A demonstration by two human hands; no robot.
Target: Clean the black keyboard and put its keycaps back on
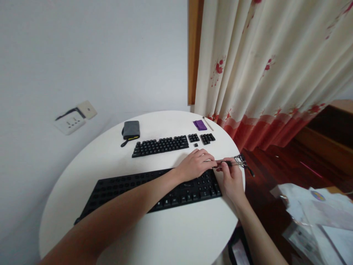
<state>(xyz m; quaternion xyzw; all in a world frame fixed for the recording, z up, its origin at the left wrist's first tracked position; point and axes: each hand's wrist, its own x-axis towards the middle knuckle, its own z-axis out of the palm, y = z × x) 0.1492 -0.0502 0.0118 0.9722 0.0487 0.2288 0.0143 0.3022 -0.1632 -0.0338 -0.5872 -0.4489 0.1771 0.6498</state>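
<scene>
A black keyboard (190, 195) lies on the table under my left forearm, with the keycaps off much of its left part and top. My right hand (233, 180), at the keyboard's upper right corner, is closed around a thin wire keycap puller (239, 162), whose metal loops stick out to the right past the table edge. My left hand (195, 163) reaches across above the keyboard. Its fingers are pressed together at the puller's left end; small details between the fingertips are hidden. Behind the hands, loose black keycaps (162, 145) stand in rows, with smaller groups (207, 138) to their right.
On the round white table (74, 184) are a grey pouch (131, 129), a folded purple cloth (200, 125) and a thin stick (208, 124) at the back. A wall socket (70, 121) is at left, a curtain (264, 73) at right. Plastic bags (317, 213) lie low at right.
</scene>
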